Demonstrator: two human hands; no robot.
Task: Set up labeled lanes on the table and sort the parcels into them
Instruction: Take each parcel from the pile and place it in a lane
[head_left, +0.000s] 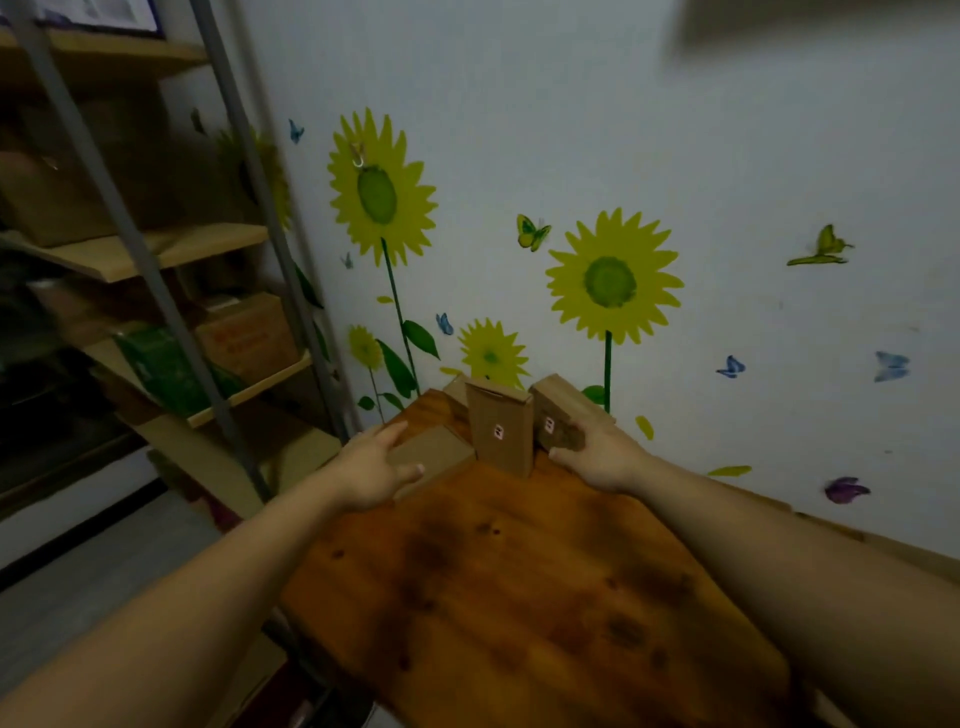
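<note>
Your forearms reach out over the desk (519, 597), whose near and middle boards show only bare, stained wood. No lane markers or lane labels are visible on it, so judge the set-up step as not yet done.

All the parcels in view are bunched at the far end, close to the sunflower wall (727, 156). Your left hand (376, 465) lies spread over the flat parcel (436, 447) at the far left corner, fingers straight and apart, thumb along its near edge. It touches the parcel but doesn't clamp it.

Your right hand (597, 457) is at the low near end of the tilted parcel (558, 405). Thumb and curled fingers seem to grip it, though blur there makes that less than certain.

Between your hands the upright parcel (501, 410) stands on end, a small sticker (497, 431) facing you. A fourth parcel (456, 387) peeks out behind it.

Nothing looks sorted yet. The parcels sit in one cluster, not in rows. Both marking the lanes and distributing the parcels appear to remain, so you're near the start.
</note>
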